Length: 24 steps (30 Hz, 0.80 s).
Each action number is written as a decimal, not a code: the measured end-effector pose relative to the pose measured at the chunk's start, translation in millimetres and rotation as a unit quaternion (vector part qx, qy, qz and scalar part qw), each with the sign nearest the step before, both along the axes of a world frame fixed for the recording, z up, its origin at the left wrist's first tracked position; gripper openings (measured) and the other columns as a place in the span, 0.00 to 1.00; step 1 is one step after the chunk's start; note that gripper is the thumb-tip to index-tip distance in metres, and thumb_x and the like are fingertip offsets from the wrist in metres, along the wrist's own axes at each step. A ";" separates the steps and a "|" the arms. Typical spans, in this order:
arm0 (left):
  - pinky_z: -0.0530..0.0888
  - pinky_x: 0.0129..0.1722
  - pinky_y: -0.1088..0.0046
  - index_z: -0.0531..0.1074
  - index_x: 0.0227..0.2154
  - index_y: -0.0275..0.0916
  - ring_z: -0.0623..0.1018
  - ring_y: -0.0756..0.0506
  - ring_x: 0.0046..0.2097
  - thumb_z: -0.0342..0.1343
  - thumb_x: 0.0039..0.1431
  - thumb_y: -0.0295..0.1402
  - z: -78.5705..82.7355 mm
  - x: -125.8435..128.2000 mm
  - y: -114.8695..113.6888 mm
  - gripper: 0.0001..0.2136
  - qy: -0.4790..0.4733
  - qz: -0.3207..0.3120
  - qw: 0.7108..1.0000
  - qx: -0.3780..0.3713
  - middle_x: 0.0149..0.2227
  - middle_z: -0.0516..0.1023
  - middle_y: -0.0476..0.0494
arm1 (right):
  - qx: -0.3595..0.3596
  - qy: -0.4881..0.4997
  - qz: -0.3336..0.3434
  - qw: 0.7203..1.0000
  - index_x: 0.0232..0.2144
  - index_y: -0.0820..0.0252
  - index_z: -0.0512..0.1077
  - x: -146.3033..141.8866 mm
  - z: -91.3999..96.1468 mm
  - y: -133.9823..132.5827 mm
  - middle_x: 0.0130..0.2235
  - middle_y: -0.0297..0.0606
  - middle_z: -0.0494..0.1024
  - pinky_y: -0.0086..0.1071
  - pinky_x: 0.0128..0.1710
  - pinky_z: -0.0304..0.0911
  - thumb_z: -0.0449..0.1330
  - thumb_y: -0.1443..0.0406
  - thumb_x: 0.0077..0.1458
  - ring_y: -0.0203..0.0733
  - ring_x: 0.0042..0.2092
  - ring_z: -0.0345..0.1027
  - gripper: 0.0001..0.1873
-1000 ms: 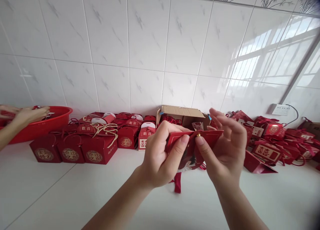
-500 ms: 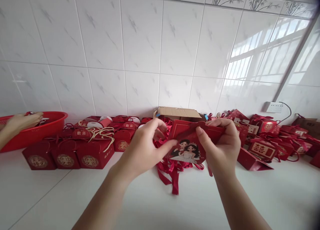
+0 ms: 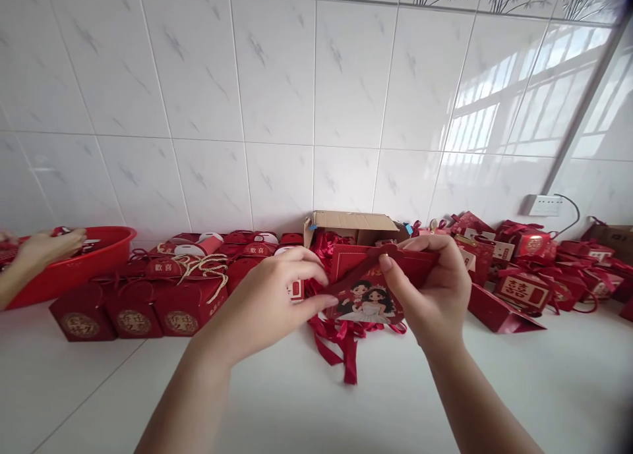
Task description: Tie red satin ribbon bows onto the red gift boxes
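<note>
A partly folded red paper gift box (image 3: 368, 302), printed with a cartoon bride and groom, is held up in front of me. My right hand (image 3: 430, 286) grips its right side, the thumb pressed on the upper front near a rounded flap and the fingers behind. At the left edge is my left hand (image 3: 277, 302), thumb and fingertips closing around the panel's corner; the exact contact is partly hidden. Behind and below the gift box lies a heap of dark red ribbons (image 3: 349, 358).
An open cardboard box (image 3: 353, 220) stands by the tiled wall. Finished red boxes (image 3: 180, 309) line the left, and more ribboned boxes (image 3: 524, 289) crowd the right. At far left, another person's hand (image 3: 47, 253) is over a red basin (image 3: 111, 246). A socket (image 3: 544, 205) is on the wall.
My left thumb has slid from the printed front toward the gift box's left edge. The left panel now tilts a little outward. My right hand keeps its grip; the view has shifted slightly.
</note>
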State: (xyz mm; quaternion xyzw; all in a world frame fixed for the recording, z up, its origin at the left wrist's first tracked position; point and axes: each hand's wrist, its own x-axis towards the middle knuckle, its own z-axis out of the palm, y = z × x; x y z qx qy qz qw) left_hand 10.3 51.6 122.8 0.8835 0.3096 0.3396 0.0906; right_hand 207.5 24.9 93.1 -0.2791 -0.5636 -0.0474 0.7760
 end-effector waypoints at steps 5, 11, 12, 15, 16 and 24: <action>0.72 0.40 0.70 0.75 0.30 0.42 0.76 0.45 0.42 0.56 0.57 0.34 7.5 -11.9 -0.3 0.04 -0.115 -0.011 0.993 0.019 0.38 0.77 0.46 | 0.002 -0.011 0.009 1.000 0.31 0.56 0.65 4.0 -0.7 -1.5 0.29 0.32 0.68 0.28 0.23 0.63 0.65 0.73 0.46 0.35 0.30 0.65 0.13; 0.73 0.29 0.74 0.73 0.34 0.42 0.76 0.49 0.33 0.58 0.57 0.32 8.8 -14.9 -16.0 0.02 -0.386 -0.058 0.921 0.010 0.31 0.76 0.48 | 0.013 -0.201 0.091 0.975 0.33 0.56 0.63 -1.9 -5.8 -5.9 0.29 0.33 0.69 0.31 0.24 0.62 0.63 0.74 0.45 0.37 0.29 0.65 0.15; 0.72 0.26 0.76 0.72 0.36 0.44 0.75 0.51 0.30 0.59 0.57 0.31 8.5 -13.4 -17.5 0.05 -0.402 -0.063 0.913 0.013 0.30 0.76 0.50 | 0.029 -0.232 0.092 0.968 0.33 0.57 0.63 -4.1 -5.6 -7.9 0.28 0.33 0.69 0.31 0.24 0.62 0.63 0.75 0.45 0.37 0.28 0.65 0.15; 0.69 0.20 0.78 0.65 0.43 0.51 0.72 0.53 0.23 0.59 0.55 0.24 8.3 -8.9 -19.0 0.17 -0.412 -0.102 0.904 0.047 0.27 0.75 0.56 | 0.070 -0.291 0.078 0.951 0.33 0.58 0.62 -8.8 -3.1 -13.7 0.27 0.34 0.69 0.32 0.23 0.60 0.61 0.76 0.45 0.37 0.27 0.64 0.15; 0.69 0.20 0.77 0.64 0.44 0.51 0.72 0.53 0.23 0.59 0.55 0.23 8.3 -7.9 -18.8 0.18 -0.396 -0.111 0.909 0.065 0.27 0.75 0.57 | 0.077 -0.298 0.078 0.948 0.33 0.59 0.62 -9.3 -2.1 -14.9 0.26 0.34 0.69 0.33 0.23 0.60 0.61 0.76 0.45 0.37 0.26 0.64 0.15; 0.73 0.29 0.75 0.75 0.40 0.48 0.78 0.50 0.31 0.52 0.60 0.26 5.3 -6.2 -19.9 0.12 -0.152 -0.090 0.983 0.045 0.34 0.80 0.51 | 0.082 -0.291 0.063 0.951 0.33 0.58 0.62 -5.1 0.8 -13.3 0.26 0.34 0.70 0.32 0.23 0.60 0.61 0.74 0.46 0.37 0.25 0.64 0.14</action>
